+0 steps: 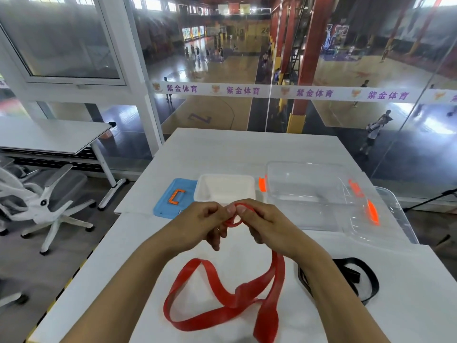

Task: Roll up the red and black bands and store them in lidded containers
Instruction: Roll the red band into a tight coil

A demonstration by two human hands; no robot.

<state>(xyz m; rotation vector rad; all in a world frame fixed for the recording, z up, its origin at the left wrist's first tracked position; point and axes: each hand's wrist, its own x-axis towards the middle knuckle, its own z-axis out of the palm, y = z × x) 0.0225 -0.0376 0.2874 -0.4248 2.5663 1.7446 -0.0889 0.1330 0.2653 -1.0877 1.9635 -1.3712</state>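
Both hands meet above the white table and pinch one end of the red band [222, 303]. My left hand [205, 220] and my right hand [262, 224] curl that end into a small loop between the fingertips. The rest of the red band trails down and lies in loose curves on the table near me. The black band [356, 276] lies in a heap to the right, partly hidden by my right forearm. A small white container [225, 188] stands open behind my hands, its blue lid [174, 198] with an orange handle beside it on the left.
A large clear container [309, 194] with orange latches stands at the right, its clear lid [385, 219] lying beside it. The table [222, 149] ends at a glass wall. A second table and white office chairs [49, 201] are at the left.
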